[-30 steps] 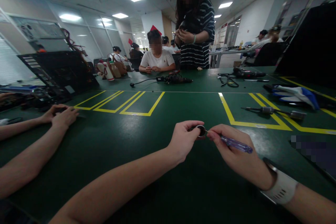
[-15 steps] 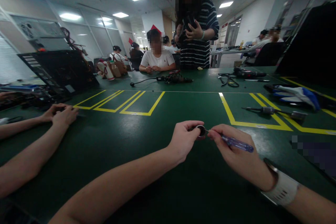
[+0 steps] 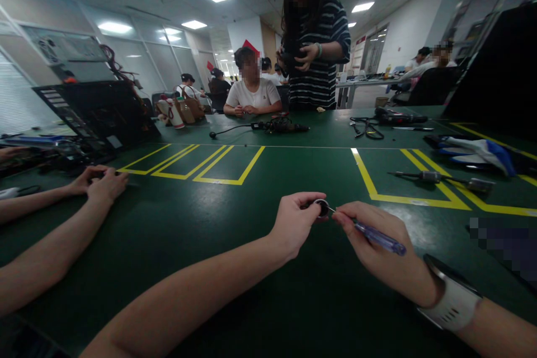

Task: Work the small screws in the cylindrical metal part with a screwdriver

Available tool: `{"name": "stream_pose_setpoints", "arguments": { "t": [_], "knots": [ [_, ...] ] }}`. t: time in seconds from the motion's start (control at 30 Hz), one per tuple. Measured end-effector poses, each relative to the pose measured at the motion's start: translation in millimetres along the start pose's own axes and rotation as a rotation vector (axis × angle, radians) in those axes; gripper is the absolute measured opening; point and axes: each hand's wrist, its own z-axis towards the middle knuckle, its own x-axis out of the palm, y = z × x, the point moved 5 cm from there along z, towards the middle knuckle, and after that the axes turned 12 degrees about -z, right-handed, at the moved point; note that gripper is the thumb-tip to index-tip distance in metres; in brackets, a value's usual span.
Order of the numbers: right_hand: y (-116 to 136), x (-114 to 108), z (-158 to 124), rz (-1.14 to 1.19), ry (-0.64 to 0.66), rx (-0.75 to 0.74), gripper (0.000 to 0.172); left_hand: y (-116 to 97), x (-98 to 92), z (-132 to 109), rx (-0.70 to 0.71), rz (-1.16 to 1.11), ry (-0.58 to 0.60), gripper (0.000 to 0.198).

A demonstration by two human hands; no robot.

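Neighbour's hands: well to the left of the person's left hand, a co-worker's two hands (image 3: 99,182) rest together on the green table (image 3: 201,246); anything held there is too small to tell.
Left hand: the left hand (image 3: 296,224) pinches the round part between thumb and fingertips, just above the table.
Round part: the round part (image 3: 322,208), a small dark disc with a pale rim, sits between both hands. It looks light, stiff and probably slick, so the rim is the best place to grip it. Its face turns towards the right hand.
Screwdriver: the screwdriver (image 3: 380,236) is slim and rigid, with a clear purple handle. Its long axis slants down-right from the part, and its tip points left into it.
Right hand: the right hand (image 3: 386,260) is closed around that handle.
Beyond the right hand: a dark tool (image 3: 440,178) lies on the table.
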Motion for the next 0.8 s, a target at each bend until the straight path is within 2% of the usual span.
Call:
{"name": "stream_pose_setpoints", "arguments": {
  "t": [0.33,0.57,0.8],
  "knots": [
    [2.3,-0.9,-0.1,0.026,-0.025,0.037,0.009,-4.9,3.3,-3.7,0.010,-0.010,-0.028,0.020],
    [-12.4,4.6,-3.8,0.103,-0.020,0.244,0.012,-3.6,2.4,-2.3,0.012,-0.028,-0.049,0.020],
    [-5.6,4.1,-4.8,0.069,-0.024,0.166,0.012,0.3,-2.4,1.6,0.053,-0.002,-0.007,0.024]
  ]
}}
